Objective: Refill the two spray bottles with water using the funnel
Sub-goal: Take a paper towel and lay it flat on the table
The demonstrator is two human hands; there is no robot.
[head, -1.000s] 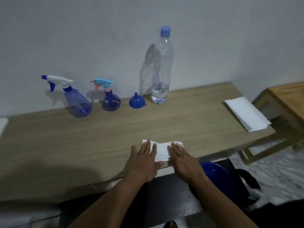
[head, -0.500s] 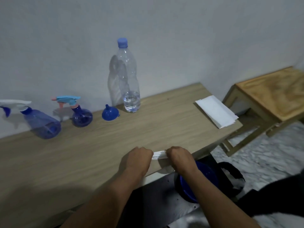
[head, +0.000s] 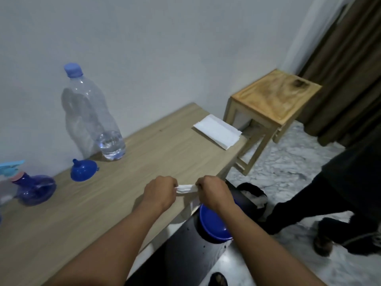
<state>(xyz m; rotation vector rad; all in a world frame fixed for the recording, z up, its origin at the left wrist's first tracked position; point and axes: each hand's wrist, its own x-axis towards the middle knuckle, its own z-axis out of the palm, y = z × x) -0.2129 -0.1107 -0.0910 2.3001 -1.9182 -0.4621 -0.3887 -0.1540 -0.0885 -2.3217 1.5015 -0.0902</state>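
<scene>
The paper (head: 186,188), flat a second ago, is now bunched between my left hand (head: 159,191) and right hand (head: 214,191), fingers (head: 173,185) pinching its ends. The funnel (head: 83,169), just left of the water bottle (head: 92,116), looks light and stiff; I'd take its rim.

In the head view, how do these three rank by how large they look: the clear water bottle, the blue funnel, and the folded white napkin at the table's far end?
Largest to smallest:
1. the clear water bottle, by far
2. the folded white napkin
3. the blue funnel
</scene>
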